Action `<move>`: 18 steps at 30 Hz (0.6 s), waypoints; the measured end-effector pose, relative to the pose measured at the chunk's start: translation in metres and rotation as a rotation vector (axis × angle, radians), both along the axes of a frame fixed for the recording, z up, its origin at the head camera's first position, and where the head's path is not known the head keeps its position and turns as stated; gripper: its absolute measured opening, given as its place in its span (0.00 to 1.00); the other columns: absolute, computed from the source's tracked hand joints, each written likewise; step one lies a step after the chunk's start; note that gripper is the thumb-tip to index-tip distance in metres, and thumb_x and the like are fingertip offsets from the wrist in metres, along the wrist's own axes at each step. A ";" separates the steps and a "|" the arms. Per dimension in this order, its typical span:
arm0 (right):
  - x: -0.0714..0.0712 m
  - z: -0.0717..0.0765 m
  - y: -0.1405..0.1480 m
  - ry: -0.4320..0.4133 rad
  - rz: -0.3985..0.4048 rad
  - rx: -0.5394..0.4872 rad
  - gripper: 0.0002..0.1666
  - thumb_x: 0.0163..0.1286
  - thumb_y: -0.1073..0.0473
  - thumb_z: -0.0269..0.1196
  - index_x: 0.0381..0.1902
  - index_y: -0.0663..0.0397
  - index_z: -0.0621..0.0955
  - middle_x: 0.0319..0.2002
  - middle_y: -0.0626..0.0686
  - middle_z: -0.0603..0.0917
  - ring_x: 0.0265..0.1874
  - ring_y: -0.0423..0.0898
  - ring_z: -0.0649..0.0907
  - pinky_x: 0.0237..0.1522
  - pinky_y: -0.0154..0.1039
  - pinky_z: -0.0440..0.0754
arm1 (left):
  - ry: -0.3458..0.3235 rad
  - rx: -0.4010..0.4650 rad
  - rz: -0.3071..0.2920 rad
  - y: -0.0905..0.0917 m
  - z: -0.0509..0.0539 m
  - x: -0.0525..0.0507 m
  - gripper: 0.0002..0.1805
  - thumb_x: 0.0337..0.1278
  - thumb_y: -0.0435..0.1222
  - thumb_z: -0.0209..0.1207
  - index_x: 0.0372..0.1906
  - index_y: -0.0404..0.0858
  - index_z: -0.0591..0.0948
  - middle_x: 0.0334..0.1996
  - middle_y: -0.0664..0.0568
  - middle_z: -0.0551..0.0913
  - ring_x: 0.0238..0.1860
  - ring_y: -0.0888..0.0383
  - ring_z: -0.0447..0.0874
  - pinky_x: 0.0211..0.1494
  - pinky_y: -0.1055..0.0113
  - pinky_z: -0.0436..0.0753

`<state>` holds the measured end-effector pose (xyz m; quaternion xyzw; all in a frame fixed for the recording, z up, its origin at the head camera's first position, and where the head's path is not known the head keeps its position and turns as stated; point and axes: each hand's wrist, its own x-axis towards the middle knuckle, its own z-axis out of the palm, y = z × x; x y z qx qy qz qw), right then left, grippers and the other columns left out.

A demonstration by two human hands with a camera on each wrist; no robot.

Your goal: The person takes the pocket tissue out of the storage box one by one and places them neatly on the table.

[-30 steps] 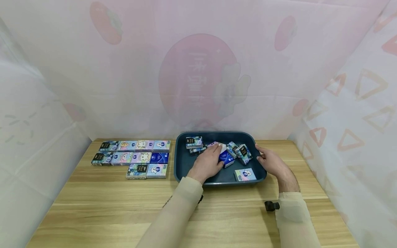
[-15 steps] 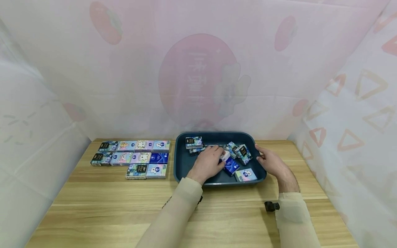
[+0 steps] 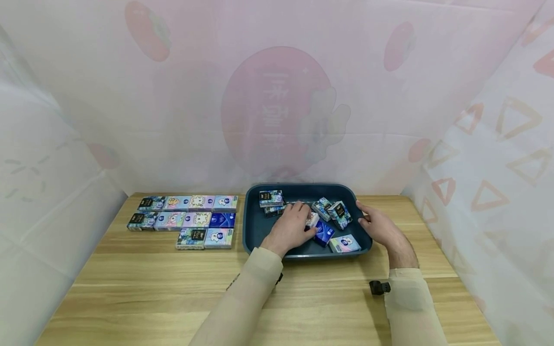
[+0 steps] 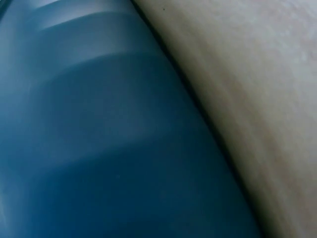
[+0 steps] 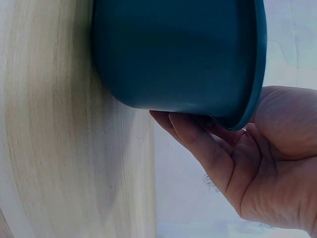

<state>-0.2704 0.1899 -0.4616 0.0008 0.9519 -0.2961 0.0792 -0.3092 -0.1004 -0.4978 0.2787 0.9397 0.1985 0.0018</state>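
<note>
Bench: wood-grain bench [image 3: 143, 298] runs beneath the blue tray [image 3: 255, 233] and out in front of it.
Sleeves: left sleeve [image 3: 238, 298] crosses in front of the tray; right sleeve [image 3: 411, 302] lies by its right end.
Pale pack: pale pack [image 3: 345, 243] rests inside the tray's near right corner.
Near row: two packs [image 3: 218, 238], just left of the tray.
Deep-blue pack: deep-blue pack [image 3: 323, 233] lies askew in the tray, beside the pale one.
Left hand: left hand [image 3: 290, 228] is inside the tray, fingers bent over packs; white pack [image 3: 311, 221] shows beside them, but whether it is gripped cannot be told.
Right hand: right hand [image 3: 383, 228] grips the tray's right rim.
Floral packs: leaning floral pack [image 3: 339, 215] sits toward the tray's right end.
Other rows: two rows of four packs [image 3: 201, 203], left of the tray.
Tray risk: an uneven rim pull could skid the tray into those rows.
Pack risk: rummaging fingers could topple the leaning pack.
Backdrop: printed cloth [image 3: 186, 105] hangs behind the tray.
</note>
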 end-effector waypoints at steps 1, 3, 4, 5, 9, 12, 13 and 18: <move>0.000 0.000 0.000 0.000 -0.001 0.002 0.38 0.93 0.67 0.55 0.94 0.65 0.62 0.84 0.81 0.71 0.77 0.76 0.85 0.75 0.71 0.88 | -0.020 0.010 -0.002 0.000 0.000 0.000 0.20 0.86 0.51 0.71 0.63 0.43 0.83 0.63 0.46 0.83 0.61 0.47 0.78 0.67 0.53 0.88; 0.000 0.000 0.000 -0.001 -0.003 0.004 0.38 0.93 0.67 0.55 0.94 0.65 0.62 0.84 0.82 0.72 0.76 0.75 0.86 0.74 0.70 0.89 | -0.053 0.025 -0.005 0.000 0.001 0.001 0.18 0.86 0.50 0.71 0.61 0.43 0.81 0.63 0.46 0.81 0.62 0.46 0.75 0.67 0.52 0.86; 0.000 0.000 0.000 -0.002 -0.004 0.004 0.38 0.93 0.67 0.55 0.94 0.65 0.62 0.83 0.82 0.72 0.75 0.75 0.86 0.73 0.70 0.89 | -0.067 0.032 -0.005 0.000 0.001 0.002 0.18 0.87 0.50 0.70 0.60 0.43 0.80 0.64 0.45 0.80 0.62 0.45 0.74 0.66 0.52 0.86; 0.000 0.000 0.000 -0.002 -0.005 0.004 0.38 0.93 0.67 0.55 0.94 0.65 0.62 0.83 0.82 0.73 0.74 0.74 0.87 0.72 0.69 0.90 | -0.074 0.034 -0.005 0.000 0.001 0.002 0.17 0.87 0.50 0.70 0.59 0.44 0.80 0.64 0.45 0.79 0.62 0.45 0.73 0.66 0.52 0.85; 0.000 -0.001 0.001 0.000 -0.004 -0.002 0.38 0.92 0.67 0.55 0.94 0.66 0.62 0.82 0.83 0.73 0.73 0.73 0.88 0.71 0.68 0.91 | -0.070 0.036 -0.010 0.001 0.001 0.001 0.14 0.88 0.48 0.69 0.55 0.44 0.79 0.63 0.44 0.79 0.60 0.46 0.71 0.62 0.54 0.82; 0.000 -0.001 0.001 -0.001 -0.005 -0.002 0.38 0.92 0.67 0.55 0.94 0.66 0.62 0.82 0.83 0.74 0.72 0.73 0.88 0.71 0.68 0.91 | -0.043 0.037 -0.016 0.000 0.001 0.001 0.12 0.89 0.47 0.68 0.54 0.45 0.79 0.60 0.45 0.79 0.56 0.48 0.69 0.57 0.56 0.78; 0.000 -0.001 0.001 -0.001 -0.006 -0.001 0.38 0.92 0.67 0.55 0.94 0.65 0.62 0.82 0.83 0.74 0.73 0.73 0.88 0.72 0.69 0.90 | -0.032 0.039 -0.014 0.000 0.001 0.001 0.11 0.89 0.46 0.68 0.53 0.45 0.80 0.59 0.46 0.80 0.54 0.48 0.69 0.56 0.57 0.78; 0.000 0.000 0.000 -0.007 -0.010 0.003 0.38 0.92 0.67 0.56 0.94 0.64 0.62 0.83 0.82 0.72 0.76 0.75 0.85 0.75 0.71 0.88 | 0.008 0.048 0.011 0.000 0.001 0.000 0.09 0.87 0.45 0.69 0.51 0.46 0.82 0.56 0.49 0.84 0.53 0.49 0.74 0.57 0.56 0.83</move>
